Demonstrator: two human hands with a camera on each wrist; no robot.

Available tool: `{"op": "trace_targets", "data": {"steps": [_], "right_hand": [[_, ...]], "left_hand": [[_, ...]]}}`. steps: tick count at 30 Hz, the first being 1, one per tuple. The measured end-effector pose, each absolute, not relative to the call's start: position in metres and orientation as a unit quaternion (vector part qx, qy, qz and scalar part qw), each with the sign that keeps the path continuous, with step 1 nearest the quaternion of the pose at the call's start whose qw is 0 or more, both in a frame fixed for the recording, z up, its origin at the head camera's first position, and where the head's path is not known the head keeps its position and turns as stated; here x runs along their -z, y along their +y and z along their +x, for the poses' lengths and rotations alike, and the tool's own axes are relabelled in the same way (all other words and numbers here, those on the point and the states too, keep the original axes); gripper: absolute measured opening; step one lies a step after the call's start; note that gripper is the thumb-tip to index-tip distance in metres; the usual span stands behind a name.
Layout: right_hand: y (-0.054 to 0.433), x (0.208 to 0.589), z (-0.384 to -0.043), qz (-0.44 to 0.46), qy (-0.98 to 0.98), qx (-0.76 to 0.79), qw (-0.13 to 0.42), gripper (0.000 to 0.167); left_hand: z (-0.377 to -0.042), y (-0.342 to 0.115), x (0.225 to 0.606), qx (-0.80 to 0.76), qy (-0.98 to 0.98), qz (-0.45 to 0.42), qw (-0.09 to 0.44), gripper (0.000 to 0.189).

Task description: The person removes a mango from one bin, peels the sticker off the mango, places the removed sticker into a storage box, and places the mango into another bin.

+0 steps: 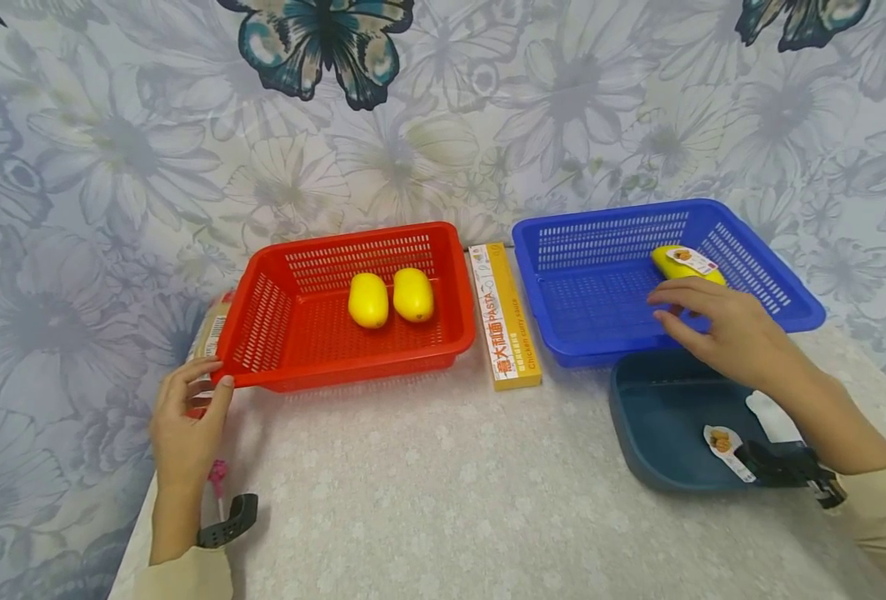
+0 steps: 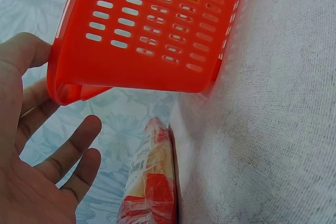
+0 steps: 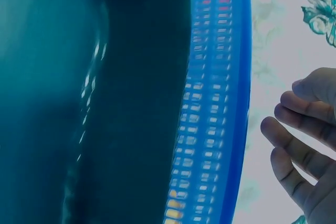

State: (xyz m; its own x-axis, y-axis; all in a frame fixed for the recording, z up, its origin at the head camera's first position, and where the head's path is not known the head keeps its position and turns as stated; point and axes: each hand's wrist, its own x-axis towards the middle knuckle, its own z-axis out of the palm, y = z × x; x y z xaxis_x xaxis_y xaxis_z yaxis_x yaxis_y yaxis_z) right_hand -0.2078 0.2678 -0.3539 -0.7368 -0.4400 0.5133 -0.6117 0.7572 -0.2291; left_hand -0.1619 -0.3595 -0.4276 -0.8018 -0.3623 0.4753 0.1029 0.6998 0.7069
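Observation:
My left hand holds the front left corner of the red basket. In the left wrist view, the thumb lies on one side of its rim and fingers go behind it; the other fingers stand free. Two yellow oval fruits lie inside this basket. My right hand, its fingers loosely bent and nothing between them, hovers above the front right of the blue basket. A yellow fruit with a printed label on it lies just beyond the fingertips.
A yellow pasta box lies between the baskets. In front of the blue one, a dark teal basin holds a printed label and a white piece. A plastic-wrapped package lies left of the red basket. Patterned wall stands behind.

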Motion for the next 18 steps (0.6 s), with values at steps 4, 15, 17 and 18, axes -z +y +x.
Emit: {"op": "trace_targets", "data": {"steps": [4, 15, 17, 18], "right_hand": [[0.281, 0.355, -0.206, 0.270, -0.919, -0.191, 0.215, 0.033], [0.315, 0.358, -0.205, 0.224, -0.932, -0.189, 0.215, 0.031], [0.321, 0.359, -0.205, 0.218, -0.935, -0.183, 0.213, 0.030], [0.324, 0.359, -0.204, 0.215, -0.936, -0.180, 0.212, 0.031]], "left_hand": [[-0.163, -0.359, 0.429, 0.387, -0.866, 0.070, 0.309, 0.034], [-0.162, -0.359, 0.429, 0.396, -0.863, 0.072, 0.305, 0.034], [-0.162, -0.359, 0.429, 0.393, -0.865, 0.070, 0.303, 0.034], [-0.162, -0.359, 0.429, 0.394, -0.865, 0.067, 0.302, 0.035]]}}
